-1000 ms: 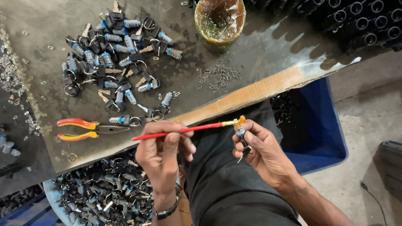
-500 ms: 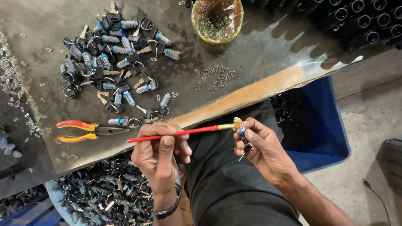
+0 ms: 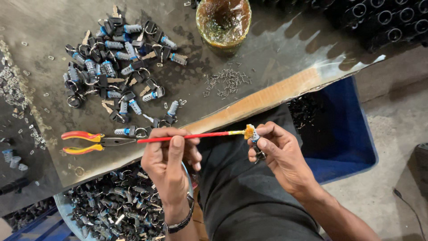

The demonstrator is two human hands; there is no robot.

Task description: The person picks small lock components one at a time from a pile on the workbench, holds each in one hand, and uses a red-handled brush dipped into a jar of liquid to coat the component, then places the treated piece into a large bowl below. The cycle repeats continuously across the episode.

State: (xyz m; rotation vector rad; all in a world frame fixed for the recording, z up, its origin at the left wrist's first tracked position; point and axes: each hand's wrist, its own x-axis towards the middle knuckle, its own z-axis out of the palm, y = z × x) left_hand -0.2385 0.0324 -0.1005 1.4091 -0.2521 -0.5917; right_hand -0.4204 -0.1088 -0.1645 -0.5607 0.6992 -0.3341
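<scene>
Nearest me, my left hand (image 3: 171,163) has its fingers pinched on a red brush (image 3: 191,135), held level so its yellow tip meets the small lock (image 3: 255,142) at three o'clock. My right hand (image 3: 281,154) has its fingers clamped on that lock, turned up to the bristles. At seven o'clock sits a tub of dark parts (image 3: 111,205). Farther out, the grey bench (image 3: 276,49) carries pliers (image 3: 96,142) at nine o'clock, a heap of locks and keys (image 3: 118,71) at eleven, and a glue pot (image 3: 224,20) at twelve, all within reach.
</scene>
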